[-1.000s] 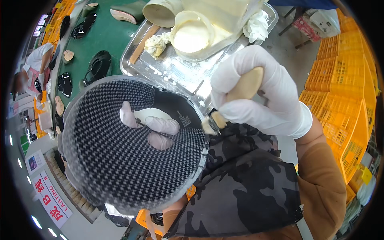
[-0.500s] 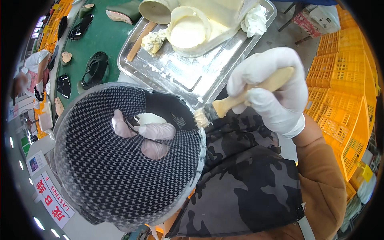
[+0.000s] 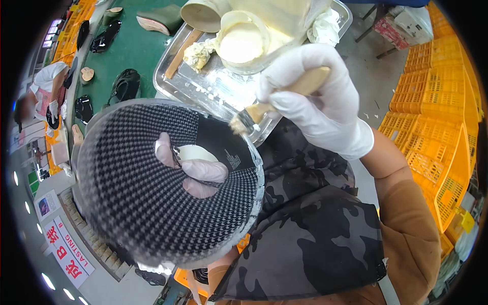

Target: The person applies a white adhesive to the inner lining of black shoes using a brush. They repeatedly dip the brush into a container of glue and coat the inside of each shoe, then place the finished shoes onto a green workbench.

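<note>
My right hand (image 3: 317, 104), in a white glove, is closed round the wooden handle of a brush (image 3: 259, 110). The brush's pale, clotted bristles are at the upper right rim of a shoe upper (image 3: 152, 203), touching it or just above. Houndstooth lining faces me, with a plain black patch at the upper right, and the rim has a whitish coating. Gloved fingertips of my left hand (image 3: 204, 170) show in the opening at its middle, pinching the thin dark edge. The rest of that hand is hidden behind the upper.
A metal tray (image 3: 213, 89) at the top holds a tub of cream-coloured paste (image 3: 243, 40), a wooden stick (image 3: 183, 53) and crumpled white material. Black shoe parts (image 3: 124, 86) lie on the green table to the left. Orange crates (image 3: 432, 127) are stacked at right. A co-worker (image 3: 48, 86) is at far left.
My right hand has moved left and slightly up, bringing the bristles to the rim. The shoe upper has tilted and shifted a little right, and its lower edge sits higher.
</note>
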Action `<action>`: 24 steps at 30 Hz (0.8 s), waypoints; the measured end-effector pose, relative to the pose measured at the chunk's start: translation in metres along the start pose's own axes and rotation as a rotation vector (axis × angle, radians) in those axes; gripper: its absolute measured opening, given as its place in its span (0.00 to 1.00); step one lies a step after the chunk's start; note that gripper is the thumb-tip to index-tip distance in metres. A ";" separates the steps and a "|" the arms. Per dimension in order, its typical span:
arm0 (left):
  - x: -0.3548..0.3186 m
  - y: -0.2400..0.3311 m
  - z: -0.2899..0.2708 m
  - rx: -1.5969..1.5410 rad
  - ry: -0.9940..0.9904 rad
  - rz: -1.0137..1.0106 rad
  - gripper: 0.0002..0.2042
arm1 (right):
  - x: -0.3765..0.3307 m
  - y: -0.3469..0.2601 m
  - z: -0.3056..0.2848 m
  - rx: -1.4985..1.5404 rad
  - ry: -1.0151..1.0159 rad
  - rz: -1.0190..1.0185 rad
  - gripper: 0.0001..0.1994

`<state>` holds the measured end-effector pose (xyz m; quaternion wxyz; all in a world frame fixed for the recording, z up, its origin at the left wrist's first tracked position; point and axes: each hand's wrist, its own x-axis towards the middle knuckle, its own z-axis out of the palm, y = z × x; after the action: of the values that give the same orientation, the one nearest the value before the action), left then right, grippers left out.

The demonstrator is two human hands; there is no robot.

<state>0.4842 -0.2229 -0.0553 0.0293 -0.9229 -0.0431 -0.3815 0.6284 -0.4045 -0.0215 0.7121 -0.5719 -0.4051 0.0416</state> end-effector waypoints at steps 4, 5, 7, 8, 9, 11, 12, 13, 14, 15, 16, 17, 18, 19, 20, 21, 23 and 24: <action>0.005 0.014 0.007 -0.293 0.021 -0.189 0.26 | 0.010 0.012 0.008 -0.035 0.087 -0.129 0.12; -0.001 0.012 0.013 -0.378 0.076 -0.217 0.26 | 0.012 0.012 0.009 0.011 0.138 -0.135 0.12; -0.010 0.008 0.029 -0.556 0.201 -0.258 0.25 | 0.015 0.015 0.011 0.210 0.286 -0.094 0.13; -0.013 0.006 0.032 -0.727 0.216 -0.291 0.25 | 0.015 0.016 0.006 0.231 0.266 -0.123 0.12; -0.012 0.008 0.035 -0.881 0.253 -0.353 0.24 | 0.015 0.017 0.003 0.241 0.311 -0.100 0.11; -0.010 0.014 0.038 -1.371 0.396 -0.595 0.22 | 0.016 0.021 -0.001 0.261 0.400 -0.052 0.09; -0.009 0.018 0.033 -1.416 0.341 -0.779 0.23 | 0.014 0.027 -0.006 0.161 0.367 -0.028 0.07; -0.005 0.021 0.023 -1.463 0.278 -0.962 0.23 | 0.013 0.030 -0.008 0.154 0.378 0.012 0.07; 0.000 0.019 0.018 -1.472 0.206 -0.990 0.24 | 0.011 0.033 -0.009 0.147 0.389 0.053 0.07; -0.003 0.017 0.016 -1.492 0.217 -1.002 0.24 | 0.009 0.036 -0.008 0.145 0.398 0.097 0.06; -0.008 0.015 0.017 -1.513 0.227 -1.013 0.24 | 0.008 0.040 -0.007 0.150 0.407 0.131 0.06; -0.009 0.014 0.016 -1.534 0.236 -1.024 0.24 | 0.008 0.043 -0.006 0.147 0.409 0.159 0.06; -0.007 0.017 0.012 -1.525 0.248 -1.027 0.24 | 0.006 0.045 -0.005 0.143 0.412 0.192 0.06; -0.008 0.016 0.011 -1.539 0.240 -1.016 0.23 | 0.004 0.047 -0.005 0.138 0.416 0.225 0.06; -0.009 0.015 0.009 -1.554 0.232 -1.005 0.23 | 0.004 0.048 -0.005 0.120 0.437 0.252 0.06; -0.011 0.013 0.008 -1.569 0.226 -0.993 0.22 | 0.003 0.048 -0.007 0.119 0.434 0.269 0.06; -0.017 0.009 0.008 -1.559 0.252 -1.058 0.23 | 0.000 0.046 -0.012 0.116 0.429 0.302 0.06; -0.016 0.010 0.006 -1.549 0.268 -1.096 0.25 | -0.003 0.046 -0.014 0.092 0.427 0.301 0.09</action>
<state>0.4781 -0.2328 -0.0710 -0.7670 -0.4864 -0.2011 -0.3672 0.6541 -0.4016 -0.0625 0.7925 -0.5885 -0.1538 0.0441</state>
